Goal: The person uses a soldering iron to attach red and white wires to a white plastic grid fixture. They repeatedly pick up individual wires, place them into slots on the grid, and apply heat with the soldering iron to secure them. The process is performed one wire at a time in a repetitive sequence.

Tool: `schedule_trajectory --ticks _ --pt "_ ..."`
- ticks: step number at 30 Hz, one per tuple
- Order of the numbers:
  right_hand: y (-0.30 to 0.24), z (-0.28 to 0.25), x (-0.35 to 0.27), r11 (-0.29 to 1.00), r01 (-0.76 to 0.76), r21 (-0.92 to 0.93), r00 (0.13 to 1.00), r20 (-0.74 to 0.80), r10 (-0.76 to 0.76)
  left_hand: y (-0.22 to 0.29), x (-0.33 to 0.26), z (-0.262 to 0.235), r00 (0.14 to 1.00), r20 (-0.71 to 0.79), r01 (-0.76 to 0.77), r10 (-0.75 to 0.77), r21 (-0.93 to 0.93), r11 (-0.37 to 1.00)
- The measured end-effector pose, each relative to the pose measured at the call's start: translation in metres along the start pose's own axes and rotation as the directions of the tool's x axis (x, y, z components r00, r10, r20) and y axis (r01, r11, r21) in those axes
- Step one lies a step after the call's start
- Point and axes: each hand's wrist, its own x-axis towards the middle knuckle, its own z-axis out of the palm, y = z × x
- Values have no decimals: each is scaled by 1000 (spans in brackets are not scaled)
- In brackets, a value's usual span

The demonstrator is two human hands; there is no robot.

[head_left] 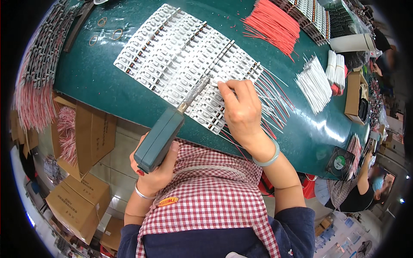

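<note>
Gripping a green pistol-shaped soldering tool [159, 139], the left hand [157, 178] has its thumb along the near side; its other fingers are largely hidden, so their closure cannot be told in full. The right hand [241, 107] has thumb and forefinger nearly together in a pinch, apparently on a thin pale wire end, too small to confirm, just beside the tool's tip [207, 79]. Both work over the panel of white parts [172, 47], lying flat on the green table [94, 73]. Good practice, in my judgement: brace the right wrist, seat the wire before touching heat to it, and keep fingertips off the metal shaft. Red wires [273, 26] and white wires [312, 81] lie beyond the panel. Loose leads [271, 107] at its right edge run near the right wrist and could snag.
</note>
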Motion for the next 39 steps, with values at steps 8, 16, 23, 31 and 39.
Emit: schedule_trajectory --ticks 8,16,23,31,39 --pt "-8 -3 -5 998 8 66 999 -42 -5 1 -2 -4 1000 6 -31 31 23 999" --pt "-11 0 -6 998 0 56 1000 -16 1 -1 -3 -8 997 40 -68 66 63 996" --pt "-12 0 -7 999 -1 41 1000 2 1 -2 -2 -3 998 44 -53 51 57 997" --pt "-12 0 -6 1000 7 26 1000 13 -8 3 1 -6 993 72 -99 91 130 986" --pt "-12 0 -6 1000 9 15 1000 8 -9 -7 -9 -7 998 -28 -56 56 5 998"
